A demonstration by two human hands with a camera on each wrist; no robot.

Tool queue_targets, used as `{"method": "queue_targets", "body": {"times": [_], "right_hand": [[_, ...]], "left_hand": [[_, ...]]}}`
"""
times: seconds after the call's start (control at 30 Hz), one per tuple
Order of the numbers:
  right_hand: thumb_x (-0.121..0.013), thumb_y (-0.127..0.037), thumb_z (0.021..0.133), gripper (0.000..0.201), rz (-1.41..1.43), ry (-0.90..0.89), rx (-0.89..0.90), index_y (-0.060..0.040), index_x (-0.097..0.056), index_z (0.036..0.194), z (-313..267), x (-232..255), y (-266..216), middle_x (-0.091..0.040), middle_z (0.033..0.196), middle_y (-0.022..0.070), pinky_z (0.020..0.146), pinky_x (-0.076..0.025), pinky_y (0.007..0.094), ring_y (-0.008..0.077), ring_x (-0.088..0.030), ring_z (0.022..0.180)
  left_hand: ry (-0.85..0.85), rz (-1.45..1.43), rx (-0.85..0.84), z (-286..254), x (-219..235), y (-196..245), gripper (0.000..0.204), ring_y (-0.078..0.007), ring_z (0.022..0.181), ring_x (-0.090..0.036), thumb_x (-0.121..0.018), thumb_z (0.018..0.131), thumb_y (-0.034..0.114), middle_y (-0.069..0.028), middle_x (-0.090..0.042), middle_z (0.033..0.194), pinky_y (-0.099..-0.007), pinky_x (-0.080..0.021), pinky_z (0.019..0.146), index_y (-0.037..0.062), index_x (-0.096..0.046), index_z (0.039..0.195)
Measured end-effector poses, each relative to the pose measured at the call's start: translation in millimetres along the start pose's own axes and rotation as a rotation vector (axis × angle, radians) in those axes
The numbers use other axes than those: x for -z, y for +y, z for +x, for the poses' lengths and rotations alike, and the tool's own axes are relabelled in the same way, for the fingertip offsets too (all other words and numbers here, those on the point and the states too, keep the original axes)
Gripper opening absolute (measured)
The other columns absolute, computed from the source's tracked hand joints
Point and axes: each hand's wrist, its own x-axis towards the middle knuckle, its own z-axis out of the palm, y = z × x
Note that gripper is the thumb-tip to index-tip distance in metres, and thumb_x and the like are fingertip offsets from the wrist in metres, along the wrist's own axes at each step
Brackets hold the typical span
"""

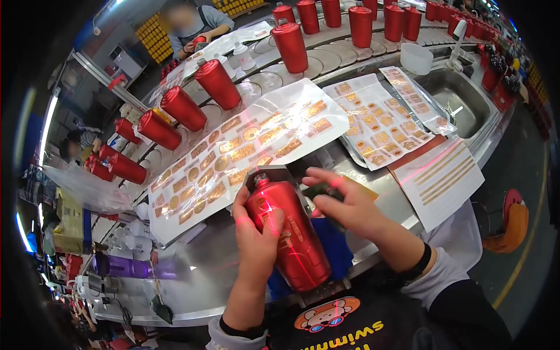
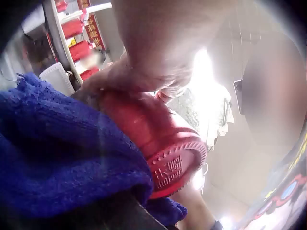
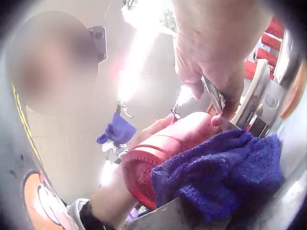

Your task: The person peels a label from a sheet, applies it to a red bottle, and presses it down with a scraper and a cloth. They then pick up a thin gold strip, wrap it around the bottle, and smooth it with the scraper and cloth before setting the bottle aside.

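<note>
A red bottle (image 1: 300, 242) with gold labels on its side lies tilted on a blue cloth (image 1: 343, 252), its neck pointing away from the body. My left hand (image 1: 258, 248) grips the bottle from the left, thumb across its upper side. Embossed characters mark the bottle's base (image 2: 170, 170) in the left wrist view. Over the bottle's right shoulder, my right hand (image 1: 356, 207) has its fingers bent. In the right wrist view those fingers pinch a slim grey metal tool (image 3: 214, 95); I cannot tell its kind. Red laser lines cross the bottle.
A large sheet of gold stickers (image 1: 251, 146) lies beyond the bottle. Farther right are a smaller sticker sheet (image 1: 379, 122), a sheet with gold strips (image 1: 440, 184) and a sink (image 1: 466, 99). Red bottles (image 1: 290, 49) line the conveyor (image 1: 326, 61). A purple bottle (image 1: 125, 266) lies left.
</note>
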Motion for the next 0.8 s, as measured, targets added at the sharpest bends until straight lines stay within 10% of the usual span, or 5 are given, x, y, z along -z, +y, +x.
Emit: {"method": "queue_targets", "body": {"times": [0.23, 0.8], "right_hand": [[-0.065, -0.012, 0.09, 0.025, 0.02, -0.007, -0.02, -0.0046, -0.058, 0.113, -6.1, 9.0, -12.0, -0.063, 0.099, 0.0022, 0.08, -0.05, 0.0241, 0.0071, -0.059, 0.091], [-0.064, -0.012, 0.09, 0.024, 0.122, -0.115, -0.047, -0.0046, -0.058, 0.113, -2.7, 6.6, -4.3, -0.063, 0.099, 0.0015, 0.081, -0.049, 0.0235, 0.0066, -0.059, 0.092]], "left_hand": [[0.011, 0.068, -0.082, -1.6, 0.3, -0.8, 0.085, -0.025, 0.12, -0.05, -0.073, 0.083, 0.023, -0.0213, -0.045, 0.134, -0.036, -0.041, 0.103, -0.0069, -0.023, 0.145], [0.031, 0.307, -0.172, -4.1, -1.7, -1.9, 0.088, -0.0304, 0.131, -0.039, -0.075, 0.079, 0.015, -0.0236, -0.033, 0.143, -0.0395, -0.031, 0.111, -0.0084, -0.022, 0.145]]}}
